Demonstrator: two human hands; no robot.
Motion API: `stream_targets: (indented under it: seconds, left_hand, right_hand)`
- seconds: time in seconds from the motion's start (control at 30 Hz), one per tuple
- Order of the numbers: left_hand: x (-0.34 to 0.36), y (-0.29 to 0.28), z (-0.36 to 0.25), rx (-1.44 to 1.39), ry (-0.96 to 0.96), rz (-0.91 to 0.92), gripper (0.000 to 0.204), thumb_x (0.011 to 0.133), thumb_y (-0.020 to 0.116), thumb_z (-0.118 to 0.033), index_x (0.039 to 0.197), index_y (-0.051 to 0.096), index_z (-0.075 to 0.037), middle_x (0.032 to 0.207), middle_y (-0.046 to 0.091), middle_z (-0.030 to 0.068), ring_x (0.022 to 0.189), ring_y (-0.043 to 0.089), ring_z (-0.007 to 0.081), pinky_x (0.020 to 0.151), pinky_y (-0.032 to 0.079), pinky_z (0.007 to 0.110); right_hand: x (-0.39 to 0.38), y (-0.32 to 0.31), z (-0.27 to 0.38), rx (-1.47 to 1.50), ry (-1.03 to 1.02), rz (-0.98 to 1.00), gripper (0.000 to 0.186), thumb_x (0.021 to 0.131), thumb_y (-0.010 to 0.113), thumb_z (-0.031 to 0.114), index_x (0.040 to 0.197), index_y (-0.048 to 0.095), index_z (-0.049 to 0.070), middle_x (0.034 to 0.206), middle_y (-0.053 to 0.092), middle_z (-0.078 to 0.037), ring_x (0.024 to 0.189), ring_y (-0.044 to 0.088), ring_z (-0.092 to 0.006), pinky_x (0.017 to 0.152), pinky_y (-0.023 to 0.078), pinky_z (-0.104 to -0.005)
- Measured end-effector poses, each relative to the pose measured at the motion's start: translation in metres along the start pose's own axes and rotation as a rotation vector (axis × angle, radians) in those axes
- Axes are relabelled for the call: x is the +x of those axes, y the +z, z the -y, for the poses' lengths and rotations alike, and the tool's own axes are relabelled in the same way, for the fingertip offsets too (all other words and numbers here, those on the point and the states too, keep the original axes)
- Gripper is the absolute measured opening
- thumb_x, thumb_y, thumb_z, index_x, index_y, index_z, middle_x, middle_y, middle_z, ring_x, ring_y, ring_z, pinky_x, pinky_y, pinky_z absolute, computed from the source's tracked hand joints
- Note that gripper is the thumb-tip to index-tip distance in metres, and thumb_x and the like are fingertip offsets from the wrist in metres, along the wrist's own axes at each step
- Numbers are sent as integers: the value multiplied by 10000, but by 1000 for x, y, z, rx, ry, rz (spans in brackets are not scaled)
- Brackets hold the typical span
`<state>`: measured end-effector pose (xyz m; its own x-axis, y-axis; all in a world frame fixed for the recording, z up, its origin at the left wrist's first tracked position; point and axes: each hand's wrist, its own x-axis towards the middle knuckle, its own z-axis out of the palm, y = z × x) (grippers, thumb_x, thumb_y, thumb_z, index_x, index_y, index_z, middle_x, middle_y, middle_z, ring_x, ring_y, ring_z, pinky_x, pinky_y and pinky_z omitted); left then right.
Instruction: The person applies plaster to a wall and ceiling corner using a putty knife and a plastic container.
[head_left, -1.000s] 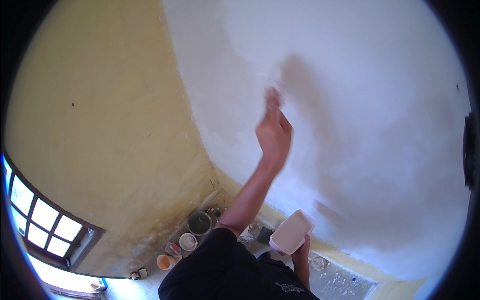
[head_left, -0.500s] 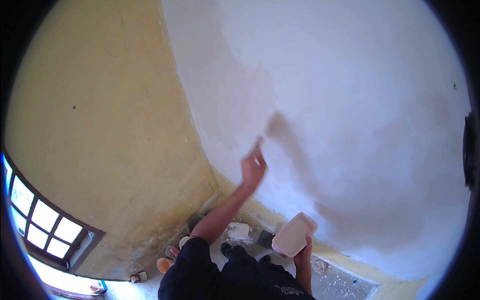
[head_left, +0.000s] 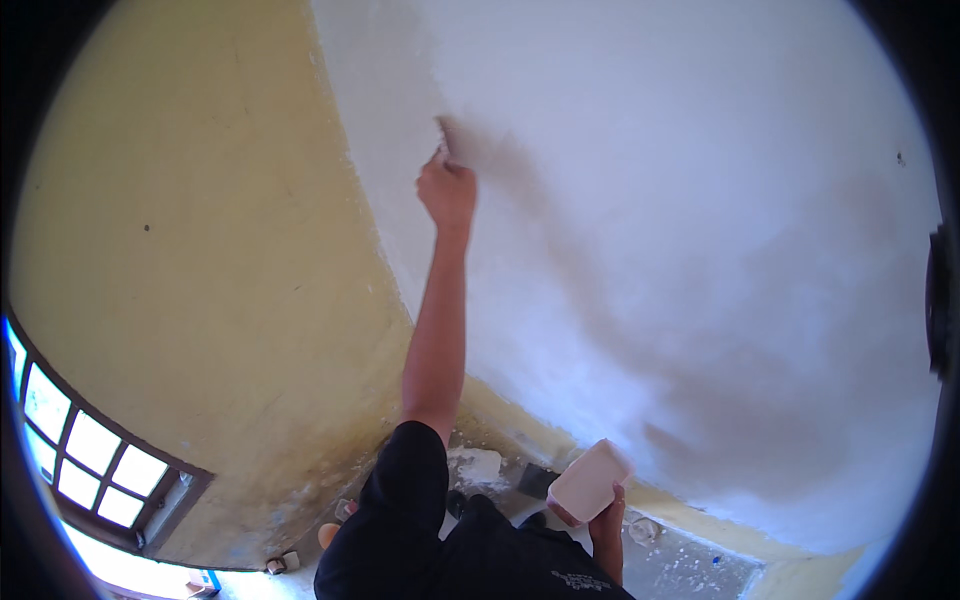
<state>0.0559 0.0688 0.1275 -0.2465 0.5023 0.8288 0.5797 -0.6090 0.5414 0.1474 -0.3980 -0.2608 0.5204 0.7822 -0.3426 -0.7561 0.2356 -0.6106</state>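
Observation:
My left hand is raised high on an outstretched arm and grips a small flat-bladed tool, whose tip presses against the white-coated wall close to the edge of the white area. The blade is mostly hidden by my fingers. My right hand stays low near my body and holds a white rectangular container tilted up toward the wall. My black sleeve fills the lower middle.
A yellow wall covers the left, meeting the white one along a curved line. A barred window is at lower left. Small pots and white debris lie on the floor below. A dark object sits at the right rim.
My left hand dropped down the wall, then swept up and to the left to the edge of the white area. The right hand with the container has barely moved.

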Motion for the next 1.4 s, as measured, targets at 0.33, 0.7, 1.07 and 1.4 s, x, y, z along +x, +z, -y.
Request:
stream_targets:
  seconds: [0.33, 0.7, 1.07, 1.4]
  left_hand:
    - [-174, -75, -113, -204, 334, 457, 587, 721, 528, 79, 1307, 510, 37, 1089, 660, 225, 890, 686, 333, 633, 564, 410]
    - [-73, -30, -35, -175, 169, 31, 473, 864, 480, 67, 1333, 507, 12, 1305, 549, 232, 1191, 543, 373, 961, 495, 391]
    - [-166, -31, 91, -119, 545, 304, 542, 742, 498, 140, 1261, 576, 4, 1277, 590, 199, 1188, 566, 358, 876, 544, 378]
    - [18, -23, 156, -64, -414, 9, 252, 836, 556, -148, 770, 652, 76, 731, 648, 262, 708, 653, 407, 629, 491, 461]
  right_hand:
    - [-6, 6, 5, -104, -51, 27, 599, 930, 479, 388, 1381, 366, 11, 1263, 538, -143, 1175, 550, -289, 1002, 451, -429]
    - [-8, 11, 13, -192, -65, 67, 572, 937, 476, 385, 1366, 378, 20, 1251, 533, -135, 1171, 547, -281, 996, 447, -424]
    - [-7, 20, 5, -11, -21, 17, 580, 940, 448, 387, 1386, 358, 28, 1281, 524, -146, 1188, 540, -301, 1004, 445, -442]
    - [-9, 18, 2, -77, -27, 52, 596, 936, 471, 391, 1386, 360, 15, 1284, 522, -139, 1185, 541, -294, 1004, 445, -438]
